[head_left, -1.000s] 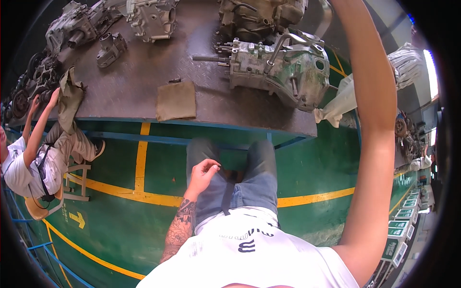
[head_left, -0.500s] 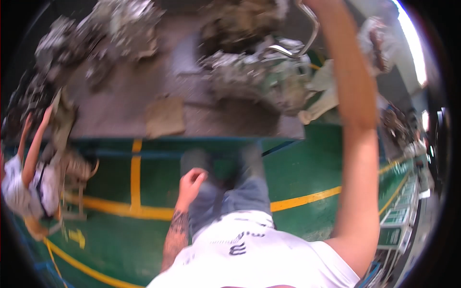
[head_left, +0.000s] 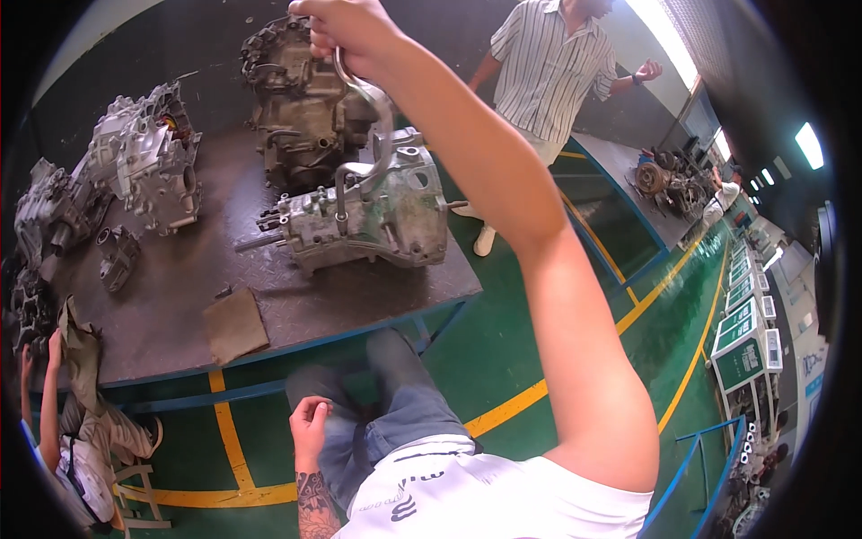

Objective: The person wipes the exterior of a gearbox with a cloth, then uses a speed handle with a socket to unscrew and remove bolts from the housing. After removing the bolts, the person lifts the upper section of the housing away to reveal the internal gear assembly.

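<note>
At the end of the raised right arm (head_left: pixel 548 242), the right grip (head_left: pixel 352 34) is clamped on the upper end of a bent metal crank handle (head_left: pixel 386 135). Below that grip the crank handle bends out and back, and its lower end stands on top of a grey gearbox housing (head_left: pixel 400 220), which lies on its side with a thin shaft (head_left: pixel 260 242) pointing left. Directly behind the gearbox housing and just under the grip is a larger, grimy brown housing (head_left: pixel 310 112). Well to the left of the grip sit a silver housing (head_left: pixel 153 166), a small grey casting (head_left: pixel 115 257) and a darker grey housing (head_left: pixel 54 211). Below and left, near the front edge of the table (head_left: pixel 171 310), lies a flat brown pad (head_left: pixel 235 325).

Far below the right grip, the left grip (head_left: pixel 309 429) hangs over a denim-clad thigh (head_left: pixel 328 386), its fingers curled; whether their tips meet cannot be told. To the right of the right grip, beyond the arm, stands a person in a striped shirt (head_left: pixel 549 81). Farthest lower left is another person (head_left: pixel 83 476), partly cut off.
</note>
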Available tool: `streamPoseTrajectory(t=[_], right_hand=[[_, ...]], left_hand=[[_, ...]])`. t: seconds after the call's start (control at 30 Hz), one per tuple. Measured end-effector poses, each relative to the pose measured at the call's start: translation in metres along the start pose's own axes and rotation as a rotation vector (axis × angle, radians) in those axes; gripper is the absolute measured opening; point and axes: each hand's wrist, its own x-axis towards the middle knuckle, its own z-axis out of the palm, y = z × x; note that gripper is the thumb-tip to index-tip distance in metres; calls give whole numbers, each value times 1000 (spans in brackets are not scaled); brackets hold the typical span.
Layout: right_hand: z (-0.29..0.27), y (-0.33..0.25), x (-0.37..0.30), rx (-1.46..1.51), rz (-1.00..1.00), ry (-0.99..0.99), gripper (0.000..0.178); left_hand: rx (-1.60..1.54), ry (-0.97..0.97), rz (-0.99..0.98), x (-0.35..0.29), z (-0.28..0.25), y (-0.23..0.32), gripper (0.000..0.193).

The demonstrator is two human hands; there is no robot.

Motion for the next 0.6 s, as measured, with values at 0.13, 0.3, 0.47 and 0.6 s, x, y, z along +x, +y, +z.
streamPoseTrajectory(t=[0.13, 0.3, 0.47, 0.6], right_hand=[[-15, 4, 9, -42, -140, -223, 22], [-19, 12, 16, 170, -222, -96, 17], [-29, 12, -9, 167, -157, -259, 18], [-25, 11, -23, 319, -155, -108, 19]], left_hand=[[-61, 9, 9, 2, 21, 7, 10], [20, -32, 54, 15, 51, 25, 11], [203, -98, 202, 55, 79, 74, 12], [368, -6, 438, 118, 99, 111, 15]])
